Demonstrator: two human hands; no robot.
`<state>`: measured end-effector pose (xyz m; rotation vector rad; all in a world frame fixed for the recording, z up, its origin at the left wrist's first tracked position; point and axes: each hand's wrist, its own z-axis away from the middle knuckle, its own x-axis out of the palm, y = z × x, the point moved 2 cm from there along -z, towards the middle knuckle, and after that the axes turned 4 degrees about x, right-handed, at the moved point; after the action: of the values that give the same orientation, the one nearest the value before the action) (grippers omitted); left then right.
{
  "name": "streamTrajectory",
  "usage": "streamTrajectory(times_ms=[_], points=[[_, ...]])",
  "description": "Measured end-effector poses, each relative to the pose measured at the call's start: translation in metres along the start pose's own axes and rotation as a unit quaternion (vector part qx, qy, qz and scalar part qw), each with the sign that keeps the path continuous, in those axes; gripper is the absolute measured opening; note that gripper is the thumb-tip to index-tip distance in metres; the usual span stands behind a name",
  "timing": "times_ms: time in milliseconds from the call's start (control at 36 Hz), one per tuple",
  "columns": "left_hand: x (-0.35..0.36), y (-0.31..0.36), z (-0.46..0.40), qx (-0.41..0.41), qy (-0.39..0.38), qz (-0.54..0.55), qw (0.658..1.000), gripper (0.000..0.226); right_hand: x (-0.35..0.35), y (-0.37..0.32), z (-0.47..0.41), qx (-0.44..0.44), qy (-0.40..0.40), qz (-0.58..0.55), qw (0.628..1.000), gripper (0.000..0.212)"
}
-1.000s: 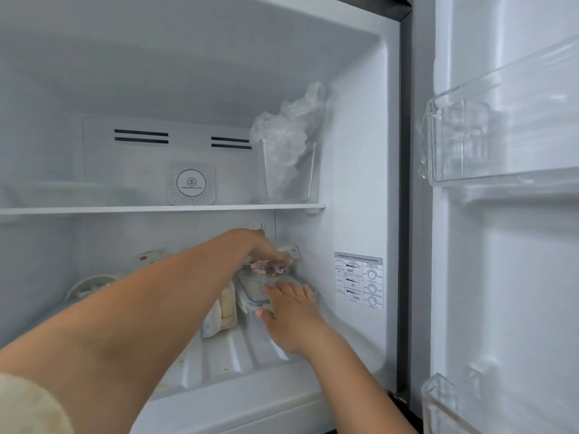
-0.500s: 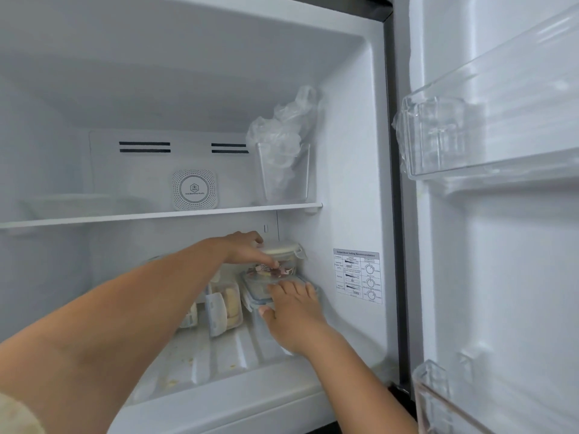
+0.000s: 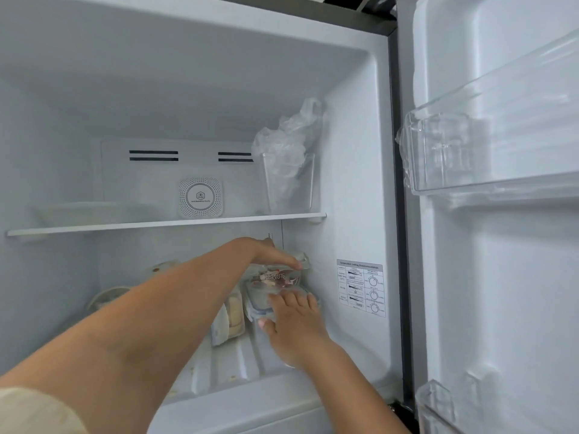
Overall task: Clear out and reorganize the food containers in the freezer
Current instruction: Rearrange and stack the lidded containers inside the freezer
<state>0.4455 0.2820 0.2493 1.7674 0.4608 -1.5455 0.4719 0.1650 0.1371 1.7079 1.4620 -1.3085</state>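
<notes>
In the lower right of the freezer stands a stack of clear food containers. My left hand [image 3: 272, 252] lies over the top one, a clear tub marked PEANUTS [image 3: 280, 276], with fingers curved across its lid. Below it sits a container with a blue-rimmed clip lid [image 3: 255, 303]; my right hand [image 3: 296, 321] rests flat on that lid, fingers straight and spread. To the left of the stack a container with pale yellow food [image 3: 230, 319] stands on its edge. A round lidded tub [image 3: 108, 297] sits at the far left, half behind my left arm.
The white shelf [image 3: 166, 225] above carries a tall clear bin with crumpled plastic bags [image 3: 288, 170] at the right and a flat tray [image 3: 94, 211] at the left. The open door's clear bins [image 3: 488, 151] stand at the right. The ribbed freezer floor [image 3: 238, 358] has small stains.
The view has shifted slightly. My left hand slid a little further over the top tub's lid. My right hand stayed on the blue-rimmed lid.
</notes>
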Motion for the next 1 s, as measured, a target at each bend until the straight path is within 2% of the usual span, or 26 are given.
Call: streamTrajectory(times_ms=[139, 250, 500, 611, 694, 861, 1000], points=[[0.002, -0.009, 0.000, -0.011, 0.015, -0.022, 1.000, 0.115, -0.002, 0.000, 0.000, -0.003, -0.006, -0.013, 1.000, 0.055], [0.000, -0.016, 0.009, 0.014, 0.025, -0.033, 0.999, 0.115, -0.005, 0.000, 0.001, 0.000, -0.013, -0.010, 1.000, 0.054], [-0.014, -0.034, 0.020, 0.020, 0.015, 0.064, 0.998, 0.102, -0.004, 0.000, 0.002, -0.004, 0.001, -0.029, 1.000, 0.051], [-0.019, -0.042, 0.027, 0.034, 0.013, 0.108, 0.993, 0.088, -0.004, 0.001, 0.002, -0.009, -0.003, -0.033, 0.999, 0.050], [-0.024, -0.046, 0.043, 0.054, 0.024, 0.080, 0.995, 0.082, -0.004, 0.003, 0.001, -0.012, 0.003, -0.032, 0.999, 0.051], [-0.028, -0.053, 0.101, 0.118, 0.061, -0.004, 0.991, 0.089, -0.005, 0.004, 0.000, -0.009, 0.012, -0.024, 1.000, 0.048], [-0.025, -0.060, 0.156, 0.127, 0.021, -0.075, 0.989, 0.091, -0.005, 0.003, 0.000, -0.005, 0.017, -0.014, 1.000, 0.047]])
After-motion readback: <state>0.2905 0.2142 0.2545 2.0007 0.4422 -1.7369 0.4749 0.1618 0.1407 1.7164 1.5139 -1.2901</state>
